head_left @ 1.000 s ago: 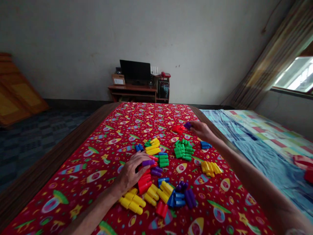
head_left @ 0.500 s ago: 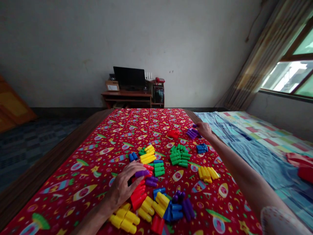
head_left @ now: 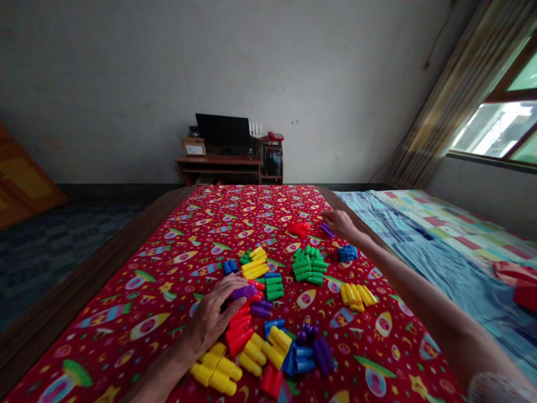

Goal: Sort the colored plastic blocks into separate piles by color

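At the near left, my left hand [head_left: 213, 313] has thumb and fingers around a purple building block [head_left: 244, 291], just above a group of red blocks [head_left: 239, 330]. Another purple block [head_left: 262, 309] lies right beside it. My right hand [head_left: 342, 224] reaches to the far right over a small pile of purple blocks [head_left: 326, 230], covering part of it. Its fingers are bent together, and what they hold, if anything, is hidden. Left of that hand lies a heap of red blocks [head_left: 299, 228]; blue blocks [head_left: 347, 253] sit nearer below it.
Green blocks [head_left: 309, 265] and yellow blocks [head_left: 357, 296] form separate groups on the red patterned cloth [head_left: 168, 291]. Mixed yellow blocks [head_left: 216, 369], blue blocks [head_left: 302, 358] and purple blocks [head_left: 323, 356] lie close in front. Beyond stands a desk [head_left: 218, 160] with a monitor [head_left: 222, 133].
My right hand has moved slightly left over the purple pile, and the purple block at its fingertips no longer shows there. My left hand stays nearly in place, still gripping its purple block.
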`<state>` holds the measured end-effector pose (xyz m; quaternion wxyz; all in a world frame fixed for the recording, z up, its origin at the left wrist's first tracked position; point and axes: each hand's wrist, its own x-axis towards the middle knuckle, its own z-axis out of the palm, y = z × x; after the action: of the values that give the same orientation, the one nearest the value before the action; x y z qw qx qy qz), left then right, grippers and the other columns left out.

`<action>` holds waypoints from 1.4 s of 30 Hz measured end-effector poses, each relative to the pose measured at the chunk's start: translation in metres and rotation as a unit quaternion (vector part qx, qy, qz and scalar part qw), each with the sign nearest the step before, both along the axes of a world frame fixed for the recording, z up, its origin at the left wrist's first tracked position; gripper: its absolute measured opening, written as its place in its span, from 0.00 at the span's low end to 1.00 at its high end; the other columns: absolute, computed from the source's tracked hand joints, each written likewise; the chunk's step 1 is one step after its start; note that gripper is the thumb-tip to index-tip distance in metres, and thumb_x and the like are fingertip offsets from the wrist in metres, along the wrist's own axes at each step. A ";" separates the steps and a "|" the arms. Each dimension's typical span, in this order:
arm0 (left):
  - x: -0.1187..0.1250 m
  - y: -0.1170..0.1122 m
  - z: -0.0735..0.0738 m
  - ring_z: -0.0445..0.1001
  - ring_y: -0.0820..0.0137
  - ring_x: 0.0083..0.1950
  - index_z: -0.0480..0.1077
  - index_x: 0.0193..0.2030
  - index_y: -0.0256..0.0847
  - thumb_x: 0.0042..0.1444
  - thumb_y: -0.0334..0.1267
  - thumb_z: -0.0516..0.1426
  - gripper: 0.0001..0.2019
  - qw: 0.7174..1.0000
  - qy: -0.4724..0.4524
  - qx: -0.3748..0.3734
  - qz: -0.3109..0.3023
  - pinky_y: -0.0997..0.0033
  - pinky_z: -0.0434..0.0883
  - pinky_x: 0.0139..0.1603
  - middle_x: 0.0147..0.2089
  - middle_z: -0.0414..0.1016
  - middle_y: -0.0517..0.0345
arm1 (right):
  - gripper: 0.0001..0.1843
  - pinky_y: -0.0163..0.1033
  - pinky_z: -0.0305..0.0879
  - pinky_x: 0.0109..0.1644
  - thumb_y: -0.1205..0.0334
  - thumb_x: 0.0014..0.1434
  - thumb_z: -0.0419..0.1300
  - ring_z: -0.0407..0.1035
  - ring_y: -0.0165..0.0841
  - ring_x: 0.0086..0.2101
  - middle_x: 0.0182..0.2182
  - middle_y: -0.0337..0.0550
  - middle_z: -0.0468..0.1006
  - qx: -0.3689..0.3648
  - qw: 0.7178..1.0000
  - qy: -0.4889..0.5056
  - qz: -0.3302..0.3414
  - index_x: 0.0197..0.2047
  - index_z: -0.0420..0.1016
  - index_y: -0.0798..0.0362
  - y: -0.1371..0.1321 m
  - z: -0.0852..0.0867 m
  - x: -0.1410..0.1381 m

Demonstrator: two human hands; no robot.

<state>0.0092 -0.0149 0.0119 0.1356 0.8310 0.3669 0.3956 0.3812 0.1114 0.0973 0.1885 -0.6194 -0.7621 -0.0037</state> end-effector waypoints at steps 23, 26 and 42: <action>0.004 -0.002 0.005 0.75 0.65 0.55 0.76 0.43 0.41 0.69 0.43 0.42 0.21 0.997 -0.058 -0.058 -0.003 0.61 0.67 0.64 0.47 0.80 0.52 | 0.20 0.34 0.55 0.33 0.57 0.66 0.49 0.69 0.32 0.32 0.32 0.50 0.80 0.018 0.995 -0.072 -0.059 0.37 0.80 0.58 0.008 0.002 -0.014; 0.002 -0.001 0.003 0.75 0.65 0.55 0.76 0.43 0.41 0.69 0.42 0.43 0.20 0.998 -0.044 -0.053 -0.001 0.60 0.67 0.64 0.48 0.80 0.52 | 0.20 0.34 0.57 0.34 0.60 0.65 0.48 0.72 0.35 0.36 0.37 0.54 0.81 -0.037 0.982 -0.116 -0.145 0.40 0.81 0.59 0.031 -0.001 0.014; 0.003 -0.001 0.005 0.76 0.65 0.53 0.76 0.42 0.42 0.69 0.43 0.42 0.21 0.998 -0.039 -0.041 -0.007 0.61 0.67 0.64 0.47 0.80 0.53 | 0.17 0.34 0.58 0.36 0.68 0.59 0.51 0.72 0.36 0.39 0.40 0.51 0.80 -0.011 0.988 -0.108 -0.113 0.46 0.79 0.56 0.022 0.000 0.019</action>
<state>0.0122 -0.0156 0.0170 0.1865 0.8112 0.3714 0.4114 0.4004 0.1336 0.0978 0.0963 -0.6996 -0.7031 -0.0831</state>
